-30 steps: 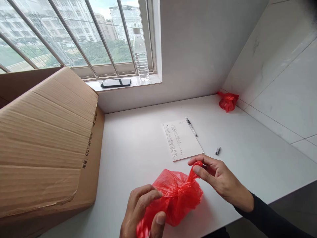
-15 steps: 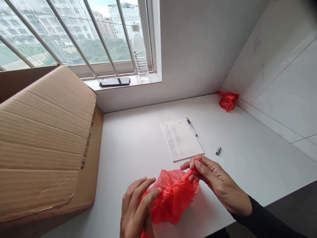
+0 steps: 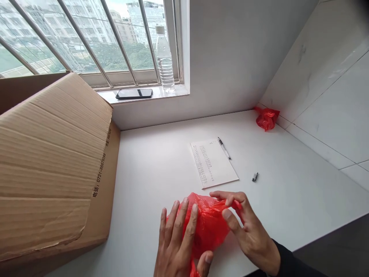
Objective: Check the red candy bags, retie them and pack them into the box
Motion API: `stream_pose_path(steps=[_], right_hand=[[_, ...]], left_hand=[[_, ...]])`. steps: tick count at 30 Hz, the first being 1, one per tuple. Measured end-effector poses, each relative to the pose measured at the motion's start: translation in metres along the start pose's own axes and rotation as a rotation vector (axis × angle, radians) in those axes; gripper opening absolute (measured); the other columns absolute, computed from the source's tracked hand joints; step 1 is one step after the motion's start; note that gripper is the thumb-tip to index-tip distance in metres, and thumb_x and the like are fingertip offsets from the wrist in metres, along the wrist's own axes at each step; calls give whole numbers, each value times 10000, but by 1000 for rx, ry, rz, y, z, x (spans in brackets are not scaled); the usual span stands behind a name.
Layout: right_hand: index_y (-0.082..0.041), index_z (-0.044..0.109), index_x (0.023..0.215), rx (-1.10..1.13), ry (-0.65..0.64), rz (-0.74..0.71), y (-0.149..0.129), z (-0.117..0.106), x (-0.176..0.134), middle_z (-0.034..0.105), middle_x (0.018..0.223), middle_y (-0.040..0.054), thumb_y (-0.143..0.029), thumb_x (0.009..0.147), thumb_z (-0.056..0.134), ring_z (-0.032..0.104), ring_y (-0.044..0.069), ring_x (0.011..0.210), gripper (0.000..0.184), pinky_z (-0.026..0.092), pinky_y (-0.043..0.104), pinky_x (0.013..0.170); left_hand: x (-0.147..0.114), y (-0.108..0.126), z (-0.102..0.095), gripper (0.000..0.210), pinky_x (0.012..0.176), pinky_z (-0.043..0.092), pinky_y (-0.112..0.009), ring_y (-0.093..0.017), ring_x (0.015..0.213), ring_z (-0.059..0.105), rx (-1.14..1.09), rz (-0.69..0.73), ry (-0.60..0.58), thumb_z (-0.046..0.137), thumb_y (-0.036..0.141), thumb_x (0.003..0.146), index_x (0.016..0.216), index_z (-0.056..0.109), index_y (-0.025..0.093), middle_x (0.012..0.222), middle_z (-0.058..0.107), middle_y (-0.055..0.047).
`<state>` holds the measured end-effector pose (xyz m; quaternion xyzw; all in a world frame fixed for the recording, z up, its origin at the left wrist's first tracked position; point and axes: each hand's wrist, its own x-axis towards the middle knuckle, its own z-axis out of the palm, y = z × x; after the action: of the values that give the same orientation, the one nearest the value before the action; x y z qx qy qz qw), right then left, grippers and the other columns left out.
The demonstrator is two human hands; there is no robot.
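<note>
A red plastic bag [image 3: 211,229], crumpled and gathered at the top, sits near the table's front edge. My left hand [image 3: 177,242] lies over its left side with the fingers stretched out and slightly spread. A strip of red plastic shows by the left thumb. At the bag's upper right, my right hand [image 3: 248,231] has its fingers curled around a twisted handle of the bag, the thumb held a little apart. What is inside the bag cannot be made out.
A cardboard box [image 3: 52,165] fills the left side. Beyond the bag lie a written-on notepad [image 3: 219,163], a pen [image 3: 224,148] and a pen cap [image 3: 255,177]. Another red bag [image 3: 266,118] sits in the far corner. A phone [image 3: 134,94] and a water bottle [image 3: 165,63] are on the windowsill.
My left hand has moved right and flattened over the bag. My right hand has come lower, its thumb now apart from the fingertips that pinched the handle.
</note>
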<state>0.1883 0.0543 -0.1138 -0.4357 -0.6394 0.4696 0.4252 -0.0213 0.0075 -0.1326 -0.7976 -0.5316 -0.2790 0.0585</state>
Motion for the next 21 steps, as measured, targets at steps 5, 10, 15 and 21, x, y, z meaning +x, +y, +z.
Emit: stream_pose_path(steps=[5, 10, 15, 21], right_hand=[[-281, 429, 1357, -346, -172, -334, 28, 19, -10, 471, 1551, 72, -240, 1034, 453, 401, 235, 1469, 327, 407, 444, 1197], [-192, 289, 1570, -626, -210, -397, 44, 24, -9, 447, 1584, 86, -248, 1045, 395, 355, 236, 1500, 538, 404, 440, 1202], [-149, 270, 1590, -728, -202, -453, 51, 28, -8, 452, 1582, 86, -230, 1035, 379, 357, 241, 1499, 571, 411, 455, 1197], [-137, 302, 1581, -772, -176, -496, 51, 28, -6, 486, 1557, 88, -204, 1012, 385, 415, 240, 1467, 580, 454, 446, 1165]], left_hand=[[-1, 10, 16, 575, 1265, 121, -506, -303, 1543, 232, 101, 17, -106, 402, 232, 1027, 1584, 299, 133, 1655, 330, -106], [-10, 4, 27, 619, 1272, 132, -448, -261, 1537, 263, 124, 16, -140, 466, 215, 993, 1588, 301, 168, 1630, 392, -65], [-19, 2, 42, 618, 1265, 193, -467, -252, 1515, 324, 87, -29, -91, 418, 183, 1005, 1604, 263, 197, 1614, 421, -56], [-22, 1, 51, 630, 1274, 165, -470, -251, 1510, 330, 65, -41, -98, 406, 168, 1008, 1613, 231, 180, 1596, 448, -68]])
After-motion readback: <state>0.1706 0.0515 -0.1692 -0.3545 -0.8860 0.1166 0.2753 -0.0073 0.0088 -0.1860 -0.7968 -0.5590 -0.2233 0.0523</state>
